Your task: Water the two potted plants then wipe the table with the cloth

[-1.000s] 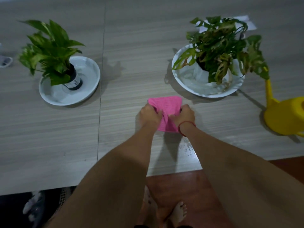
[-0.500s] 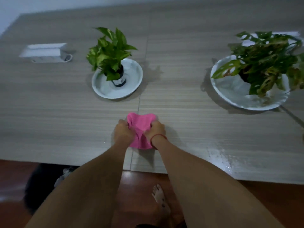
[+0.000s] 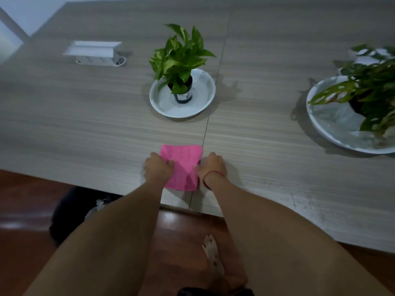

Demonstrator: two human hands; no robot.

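both hands, left hand (image 3: pixel 158 167) and right hand (image 3: pixel 211 165), each have a closed grip on the pink cloth (image 3: pixel 181 167), flat on the surface (image 3: pixel 85 124) just before the small potted plant (image 3: pixel 181 60). watering looks done; wiping is under way.

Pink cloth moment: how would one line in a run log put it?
phase: wiping | left hand: on cloth | right hand: on cloth | cloth: flat on table, near edge | plants: in dishes

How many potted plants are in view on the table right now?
2. One small plant stands in a white dish at centre; a larger plant sits in a dish at the right edge, partly cut off.
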